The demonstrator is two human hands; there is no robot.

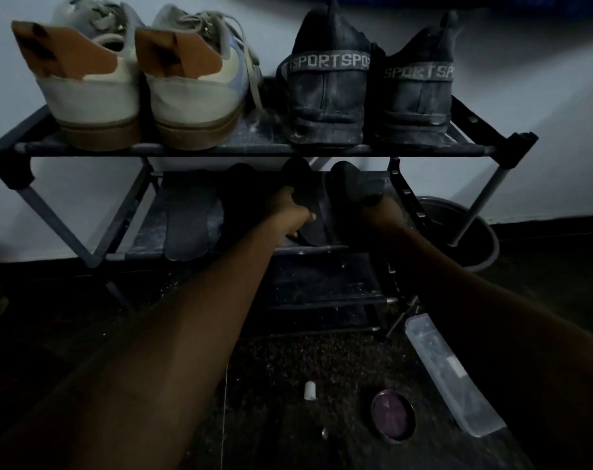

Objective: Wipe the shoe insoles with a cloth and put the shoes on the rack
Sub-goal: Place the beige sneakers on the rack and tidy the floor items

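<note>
A dark shoe rack stands against the wall. Its top shelf carries a pair of white and tan sneakers at the left and a pair of dark sport shoes at the right. On the second shelf lie a grey insole and two dark insoles standing on edge. My left hand grips one dark insole. My right hand reaches under the top shelf and holds the other dark insole; its fingers are mostly hidden in shadow. No cloth is visible.
A dark bucket sits on the floor right of the rack. On the dark carpet lie a clear plastic case, a round purple tin and a small white cap. The rack's lower shelves are bare.
</note>
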